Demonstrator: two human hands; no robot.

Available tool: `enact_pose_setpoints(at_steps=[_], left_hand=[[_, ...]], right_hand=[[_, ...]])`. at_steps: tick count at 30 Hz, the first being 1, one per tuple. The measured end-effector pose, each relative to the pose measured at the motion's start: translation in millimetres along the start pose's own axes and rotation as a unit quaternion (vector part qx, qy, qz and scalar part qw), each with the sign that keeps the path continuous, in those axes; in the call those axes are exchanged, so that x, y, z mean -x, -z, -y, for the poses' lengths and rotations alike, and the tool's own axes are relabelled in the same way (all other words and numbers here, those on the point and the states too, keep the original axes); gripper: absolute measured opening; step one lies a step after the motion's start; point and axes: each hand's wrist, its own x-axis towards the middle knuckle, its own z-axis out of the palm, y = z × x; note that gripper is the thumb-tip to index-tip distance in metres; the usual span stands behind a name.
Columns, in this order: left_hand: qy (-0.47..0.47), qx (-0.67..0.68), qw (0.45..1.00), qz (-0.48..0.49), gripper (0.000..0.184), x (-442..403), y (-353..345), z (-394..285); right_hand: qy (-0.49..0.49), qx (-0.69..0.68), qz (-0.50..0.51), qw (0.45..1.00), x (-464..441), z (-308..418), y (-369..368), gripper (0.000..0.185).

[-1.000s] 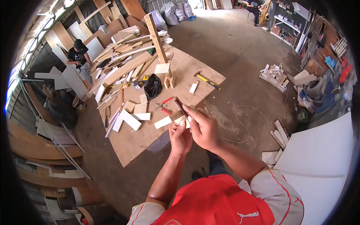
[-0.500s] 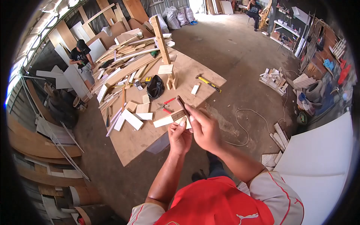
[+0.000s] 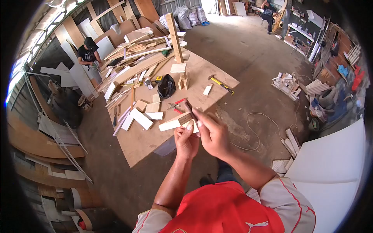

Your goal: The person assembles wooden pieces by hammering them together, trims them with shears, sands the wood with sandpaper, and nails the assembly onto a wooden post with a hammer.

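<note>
My left hand [image 3: 186, 143] is closed around a pale wooden piece [image 3: 170, 125], with the thumb on top near its right end. The piece has a darker brown section close to my fingers. My right hand [image 3: 213, 134] grips a narrow dark brown strip [image 3: 188, 105], held tilted against the wood; its exact kind I cannot make out. Just beyond my hands, red-handled pliers [image 3: 177, 105] lie on the wooden table [image 3: 136, 155]. Several pale wood blocks [image 3: 141, 119] lie left of my hands.
A yellow-handled hammer [image 3: 221, 84] rests near the table's right edge. A black bag [image 3: 166, 86] and a wooden post [image 3: 174, 39] stand farther back, beside a lumber pile [image 3: 136, 66]. One co-worker [image 3: 88, 54] stands left; another person [image 3: 268, 15] sits far back. A cable [image 3: 258, 132] crosses the floor.
The view has shifted slightly, so the table and its contents appear a little to the right. My hands keep nearly the same grip and position. The co-worker at left has moved their hands.
</note>
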Motion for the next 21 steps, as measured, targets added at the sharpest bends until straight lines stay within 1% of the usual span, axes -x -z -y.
enact_pose_setpoints(at_steps=[1,2,5,6,9,10,13,14,15,17,19,20,21], left_hand=[[-0.002,0.036,0.999,0.015,0.023,-5,10,-2],[0.000,0.038,0.999,0.004,0.023,-4,13,-3],[0.006,0.011,0.998,-0.060,0.020,9,-3,-5],[0.004,0.015,0.997,-0.070,0.020,11,-8,-8],[-0.034,0.031,0.999,0.018,0.020,2,23,-20],[-0.029,0.031,0.999,-0.018,0.018,4,23,-20],[-0.013,0.033,0.997,-0.074,0.016,16,11,-14],[-0.022,0.023,0.997,-0.066,0.018,15,28,-12],[-0.033,0.021,0.998,-0.051,0.021,11,28,-18],[-0.033,0.042,0.999,0.001,0.024,8,55,-16],[-0.039,-0.001,0.996,-0.077,0.023,17,12,-19],[-0.027,0.033,0.995,-0.086,0.021,20,15,-14],[-0.030,0.037,0.996,-0.073,0.020,20,23,-16]], right_hand=[[0.007,-0.002,0.002,1.000,9,4,-4,0.035],[0.013,-0.005,0.006,1.000,13,6,-7,0.035],[0.025,0.003,-0.003,1.000,-5,-1,-12,0.036],[0.015,-0.017,0.004,1.000,-7,-2,-14,0.037],[0.019,-0.012,0.034,0.999,12,10,-20,0.036],[0.023,-0.029,0.030,0.999,10,9,-22,0.036],[0.019,-0.018,0.032,0.999,-8,4,-26,0.037],[0.028,-0.012,0.026,0.999,-4,6,-29,0.038],[-0.016,-0.021,0.058,0.998,7,7,-28,0.038],[-0.012,-0.021,0.061,0.998,15,5,-34,0.038],[0.033,-0.016,0.020,0.999,-1,-1,-39,0.043],[0.012,-0.025,0.032,0.999,-3,-3,-40,0.043],[0.000,-0.015,0.050,0.999,3,0,-41,0.042]])
